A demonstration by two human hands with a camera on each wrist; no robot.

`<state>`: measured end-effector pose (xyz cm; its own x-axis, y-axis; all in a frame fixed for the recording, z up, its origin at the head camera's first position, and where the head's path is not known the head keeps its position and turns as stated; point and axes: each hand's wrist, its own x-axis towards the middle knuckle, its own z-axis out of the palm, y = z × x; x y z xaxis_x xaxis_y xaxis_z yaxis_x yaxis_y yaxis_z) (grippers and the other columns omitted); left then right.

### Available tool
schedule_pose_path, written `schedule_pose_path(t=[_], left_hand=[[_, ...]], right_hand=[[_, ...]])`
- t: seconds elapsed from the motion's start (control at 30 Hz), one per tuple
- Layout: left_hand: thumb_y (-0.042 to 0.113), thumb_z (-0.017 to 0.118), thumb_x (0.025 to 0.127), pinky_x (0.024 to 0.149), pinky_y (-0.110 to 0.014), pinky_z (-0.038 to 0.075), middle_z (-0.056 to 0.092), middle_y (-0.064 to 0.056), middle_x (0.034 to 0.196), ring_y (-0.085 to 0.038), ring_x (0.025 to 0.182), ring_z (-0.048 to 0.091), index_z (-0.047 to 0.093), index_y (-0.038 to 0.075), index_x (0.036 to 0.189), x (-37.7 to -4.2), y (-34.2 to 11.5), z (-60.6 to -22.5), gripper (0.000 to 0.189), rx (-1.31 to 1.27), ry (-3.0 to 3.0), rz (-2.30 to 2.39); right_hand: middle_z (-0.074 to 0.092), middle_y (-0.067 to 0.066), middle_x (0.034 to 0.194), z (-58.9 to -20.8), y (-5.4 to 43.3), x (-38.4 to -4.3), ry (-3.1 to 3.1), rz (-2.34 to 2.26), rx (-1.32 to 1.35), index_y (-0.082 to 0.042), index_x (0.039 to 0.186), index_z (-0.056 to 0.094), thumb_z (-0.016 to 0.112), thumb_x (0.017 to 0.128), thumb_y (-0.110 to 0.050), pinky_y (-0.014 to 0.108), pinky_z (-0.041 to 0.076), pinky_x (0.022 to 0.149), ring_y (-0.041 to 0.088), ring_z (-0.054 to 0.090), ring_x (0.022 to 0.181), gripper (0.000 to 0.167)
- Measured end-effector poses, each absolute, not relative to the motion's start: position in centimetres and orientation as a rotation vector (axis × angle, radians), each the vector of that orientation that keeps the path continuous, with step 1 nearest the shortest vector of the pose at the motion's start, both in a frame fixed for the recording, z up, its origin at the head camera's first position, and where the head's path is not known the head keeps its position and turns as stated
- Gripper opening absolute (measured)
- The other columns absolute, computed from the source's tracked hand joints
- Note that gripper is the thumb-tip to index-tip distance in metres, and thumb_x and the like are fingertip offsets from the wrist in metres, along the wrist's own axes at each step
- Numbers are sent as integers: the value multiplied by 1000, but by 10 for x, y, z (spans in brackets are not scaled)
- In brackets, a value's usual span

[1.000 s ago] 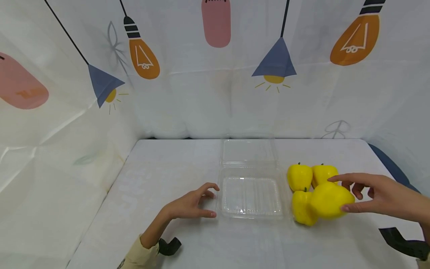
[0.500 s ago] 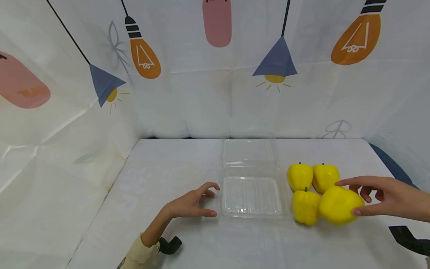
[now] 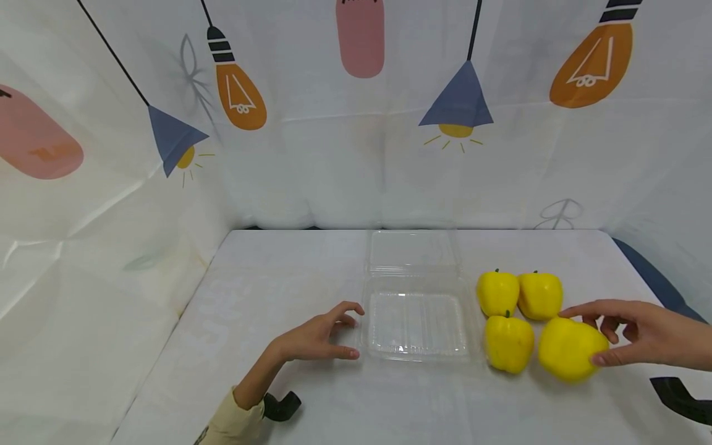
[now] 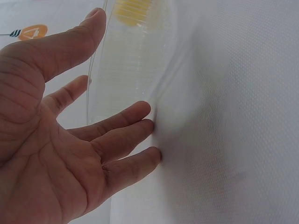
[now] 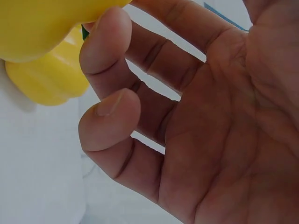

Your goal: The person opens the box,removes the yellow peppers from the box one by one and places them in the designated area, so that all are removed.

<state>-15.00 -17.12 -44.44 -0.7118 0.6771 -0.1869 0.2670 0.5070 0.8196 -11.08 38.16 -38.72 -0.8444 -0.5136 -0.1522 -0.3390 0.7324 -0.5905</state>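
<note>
My right hand (image 3: pixel 645 334) pinches a yellow bell pepper (image 3: pixel 573 350) between thumb and forefinger at the right of the table. Its other fingers are curled clear of the pepper; in the right wrist view this pepper (image 5: pixel 42 28) fills the upper left corner. Behind and left of it stand three more yellow bell peppers, the front one (image 3: pixel 508 343) upright with its green stem up. By the left side of a clear plastic clamshell box (image 3: pixel 417 358), my left hand (image 3: pixel 322 334) has its fingers spread and loosely bent, holding nothing. Whether it touches the box I cannot tell.
The box's lid (image 3: pixel 411 250) lies folded back toward the rear wall. A white cloth covers the table (image 3: pixel 278 266). A printed curtain (image 3: pixel 334 167) rises behind the table's back edge.
My right hand has moved right and slightly toward the front with the pepper, away from the front-left pepper it overlapped before. The left hand and the box stay where they were.
</note>
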Motion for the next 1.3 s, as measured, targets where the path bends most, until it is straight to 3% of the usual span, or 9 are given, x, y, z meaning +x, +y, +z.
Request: schedule_pose_path(t=[0.57,1.13,1.3], left_hand=[[37,78,86,105,-51,37,56,-9,134,-21,126,50,34,23,142,-150,-172,-446,73,776,2253,1125],[37,77,86,105,-50,37,56,-8,133,-19,126,51,34,23,142,-150,-173,-447,72,779,2255,1127],[36,78,86,105,-50,37,56,-8,133,-20,126,51,34,23,142,-150,-173,-447,72,784,2252,1131]], right_hand=[[58,-14,101,-410,382,-119,2516,-901,-793,-20,131,61,80,83,-14,27,36,51,9,48,72,52],[57,-22,115,-406,373,-123,2523,-847,-717,-9,126,59,83,80,-18,26,39,55,8,46,77,54],[57,-13,111,-403,371,-124,2541,-781,-616,-8,127,58,84,78,-25,25,41,59,6,47,80,58]])
